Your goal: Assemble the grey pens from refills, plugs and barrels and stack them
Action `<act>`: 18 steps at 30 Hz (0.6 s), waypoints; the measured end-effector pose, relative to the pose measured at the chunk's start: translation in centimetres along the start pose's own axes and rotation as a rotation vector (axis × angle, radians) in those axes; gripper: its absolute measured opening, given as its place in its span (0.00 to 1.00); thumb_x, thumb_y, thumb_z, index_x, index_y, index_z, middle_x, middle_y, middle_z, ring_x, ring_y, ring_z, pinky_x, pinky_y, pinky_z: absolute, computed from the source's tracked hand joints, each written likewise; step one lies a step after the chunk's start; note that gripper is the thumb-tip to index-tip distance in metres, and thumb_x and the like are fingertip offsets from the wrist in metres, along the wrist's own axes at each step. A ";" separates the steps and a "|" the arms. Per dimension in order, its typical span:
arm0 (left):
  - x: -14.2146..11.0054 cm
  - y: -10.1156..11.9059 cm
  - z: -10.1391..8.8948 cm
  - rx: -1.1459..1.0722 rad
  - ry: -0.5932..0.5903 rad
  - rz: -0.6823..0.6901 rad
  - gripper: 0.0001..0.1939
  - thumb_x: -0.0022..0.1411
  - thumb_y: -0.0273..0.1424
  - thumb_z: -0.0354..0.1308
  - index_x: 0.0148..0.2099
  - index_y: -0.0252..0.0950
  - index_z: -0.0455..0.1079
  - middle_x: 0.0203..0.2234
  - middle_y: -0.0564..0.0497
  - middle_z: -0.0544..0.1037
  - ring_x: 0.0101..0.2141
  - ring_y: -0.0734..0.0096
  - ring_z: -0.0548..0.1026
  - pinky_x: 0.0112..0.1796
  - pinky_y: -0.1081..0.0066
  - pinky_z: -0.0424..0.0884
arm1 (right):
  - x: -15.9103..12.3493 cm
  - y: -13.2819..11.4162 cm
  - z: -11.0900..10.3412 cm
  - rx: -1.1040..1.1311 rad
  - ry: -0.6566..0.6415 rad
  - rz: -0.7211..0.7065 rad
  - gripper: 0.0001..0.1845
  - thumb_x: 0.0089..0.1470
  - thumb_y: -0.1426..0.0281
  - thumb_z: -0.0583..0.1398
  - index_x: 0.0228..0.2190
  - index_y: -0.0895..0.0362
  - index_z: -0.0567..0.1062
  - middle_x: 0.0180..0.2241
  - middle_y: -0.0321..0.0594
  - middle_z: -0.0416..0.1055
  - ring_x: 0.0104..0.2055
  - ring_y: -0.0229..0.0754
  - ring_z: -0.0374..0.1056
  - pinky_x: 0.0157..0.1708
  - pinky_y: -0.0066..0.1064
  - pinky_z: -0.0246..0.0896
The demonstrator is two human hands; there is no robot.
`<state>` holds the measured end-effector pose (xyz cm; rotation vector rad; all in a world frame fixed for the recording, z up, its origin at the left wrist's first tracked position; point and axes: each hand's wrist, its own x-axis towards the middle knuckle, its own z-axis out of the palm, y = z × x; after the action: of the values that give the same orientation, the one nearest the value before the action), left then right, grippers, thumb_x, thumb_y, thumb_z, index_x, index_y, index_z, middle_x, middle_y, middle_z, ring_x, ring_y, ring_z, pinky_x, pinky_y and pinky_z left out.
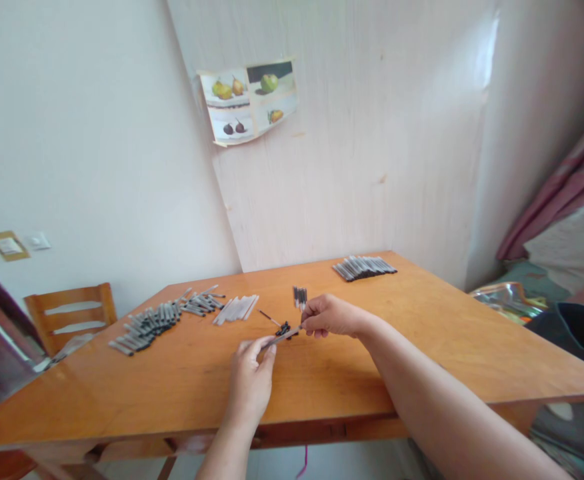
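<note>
My left hand (253, 372) is closed on one end of a pen (283, 337), which tilts up to the right. At the pen's other end, my right hand (329, 316) pinches with thumb and fingers; a small part there is too small to make out. Just behind the pen lies a small heap of black pen parts (283, 328), with a thin dark refill (269, 317) beside it. Several black-and-clear refills (299, 296) lie in a row behind my right hand. Left of the heap is a group of clear pen barrels (237, 309).
A long pile of pens (155, 323) spreads over the left of the wooden table (172, 393). Another neat row of pens (365, 267) lies at the back right. A chair (75, 313) stands at the left, a dark bin (575, 333) at the right.
</note>
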<state>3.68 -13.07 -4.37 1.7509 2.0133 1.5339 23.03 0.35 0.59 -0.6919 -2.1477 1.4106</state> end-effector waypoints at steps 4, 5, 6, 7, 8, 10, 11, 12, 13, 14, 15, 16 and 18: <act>0.3 -0.5 0.2 0.048 0.003 0.046 0.14 0.60 0.38 0.54 0.43 0.39 0.76 0.39 0.46 0.76 0.43 0.61 0.74 0.47 0.60 0.69 | -0.2 0.2 -0.4 -0.055 -0.059 0.008 0.05 0.43 0.71 0.61 0.25 0.59 0.75 0.20 0.35 0.72 0.21 0.33 0.66 0.20 0.22 0.59; 0.3 -0.6 0.3 0.055 0.004 0.053 0.14 0.60 0.38 0.54 0.43 0.39 0.76 0.39 0.47 0.76 0.43 0.61 0.74 0.47 0.59 0.69 | -0.2 0.2 -0.4 -0.063 -0.069 0.010 0.05 0.43 0.71 0.60 0.25 0.59 0.75 0.20 0.35 0.72 0.21 0.33 0.66 0.20 0.22 0.59; 0.3 -0.7 0.3 0.058 0.004 0.058 0.13 0.60 0.38 0.54 0.43 0.40 0.76 0.39 0.47 0.75 0.43 0.62 0.74 0.47 0.59 0.69 | -0.1 0.3 -0.4 -0.069 -0.076 0.012 0.05 0.43 0.71 0.60 0.25 0.59 0.75 0.20 0.35 0.73 0.21 0.33 0.66 0.20 0.22 0.59; 0.3 -0.7 0.3 0.059 0.001 0.062 0.13 0.60 0.38 0.54 0.42 0.40 0.75 0.39 0.47 0.75 0.43 0.62 0.74 0.46 0.59 0.69 | -0.1 0.4 -0.4 -0.075 -0.077 0.013 0.05 0.44 0.71 0.60 0.26 0.59 0.75 0.21 0.35 0.73 0.21 0.33 0.66 0.20 0.22 0.60; 0.3 -0.7 0.3 0.058 -0.004 0.067 0.13 0.60 0.38 0.53 0.42 0.40 0.75 0.39 0.47 0.75 0.43 0.62 0.74 0.46 0.60 0.70 | 0.0 0.5 -0.4 -0.077 -0.076 0.014 0.05 0.44 0.71 0.60 0.26 0.59 0.75 0.21 0.35 0.73 0.21 0.33 0.66 0.20 0.22 0.60; 0.2 -0.8 0.4 0.051 -0.015 0.083 0.13 0.61 0.38 0.53 0.42 0.40 0.75 0.40 0.47 0.74 0.43 0.62 0.73 0.47 0.60 0.69 | 0.1 0.6 -0.5 -0.082 -0.068 0.017 0.05 0.45 0.70 0.60 0.27 0.60 0.75 0.22 0.36 0.73 0.22 0.33 0.67 0.21 0.22 0.61; 0.2 -0.9 0.4 0.048 -0.017 0.093 0.13 0.61 0.38 0.52 0.43 0.40 0.75 0.41 0.47 0.74 0.44 0.63 0.72 0.48 0.60 0.68 | 0.1 0.6 -0.6 -0.090 -0.063 0.021 0.06 0.46 0.70 0.60 0.27 0.60 0.75 0.22 0.36 0.73 0.22 0.33 0.67 0.21 0.23 0.62; 0.2 -1.0 0.5 0.049 -0.012 0.099 0.13 0.61 0.37 0.52 0.43 0.40 0.75 0.42 0.46 0.73 0.46 0.62 0.72 0.50 0.59 0.67 | 0.1 0.7 -0.6 -0.102 -0.061 0.028 0.06 0.46 0.70 0.60 0.28 0.60 0.75 0.23 0.36 0.74 0.22 0.33 0.68 0.22 0.23 0.62; 0.2 -1.1 0.5 0.053 -0.008 0.102 0.13 0.61 0.37 0.52 0.43 0.40 0.75 0.42 0.46 0.73 0.47 0.62 0.71 0.50 0.59 0.67 | 0.1 0.7 -0.7 -0.118 -0.063 0.039 0.06 0.47 0.70 0.60 0.28 0.60 0.75 0.23 0.37 0.74 0.22 0.33 0.68 0.22 0.23 0.63; 0.2 -1.2 0.6 0.056 -0.003 0.103 0.13 0.61 0.37 0.52 0.43 0.40 0.75 0.43 0.46 0.72 0.48 0.62 0.70 0.51 0.58 0.66 | 0.2 0.6 -0.7 -0.136 -0.068 0.051 0.07 0.47 0.69 0.60 0.28 0.60 0.75 0.23 0.37 0.74 0.22 0.33 0.68 0.22 0.23 0.63; 0.2 -1.2 0.6 0.058 0.000 0.102 0.13 0.61 0.37 0.53 0.42 0.40 0.75 0.43 0.46 0.72 0.48 0.62 0.70 0.52 0.58 0.65 | 0.1 0.5 -0.8 -0.150 -0.077 0.062 0.07 0.47 0.69 0.60 0.28 0.60 0.75 0.23 0.37 0.74 0.22 0.33 0.68 0.22 0.23 0.63; 0.2 -1.3 0.7 0.057 0.000 0.100 0.13 0.61 0.37 0.53 0.42 0.40 0.75 0.43 0.46 0.71 0.49 0.61 0.69 0.52 0.58 0.65 | 0.1 0.4 -0.8 -0.158 -0.089 0.073 0.07 0.47 0.69 0.60 0.28 0.60 0.75 0.23 0.37 0.74 0.22 0.34 0.68 0.22 0.23 0.64; 0.3 -1.4 0.7 0.047 -0.002 0.093 0.13 0.61 0.37 0.53 0.42 0.40 0.75 0.44 0.46 0.71 0.49 0.61 0.69 0.52 0.57 0.65 | 0.0 0.0 -0.9 -0.151 -0.118 0.090 0.06 0.47 0.69 0.61 0.27 0.60 0.75 0.22 0.37 0.75 0.22 0.33 0.69 0.24 0.23 0.65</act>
<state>3.03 -12.18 -5.53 1.8886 2.0094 1.5210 23.60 0.94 0.94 -0.7880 -2.3611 1.3759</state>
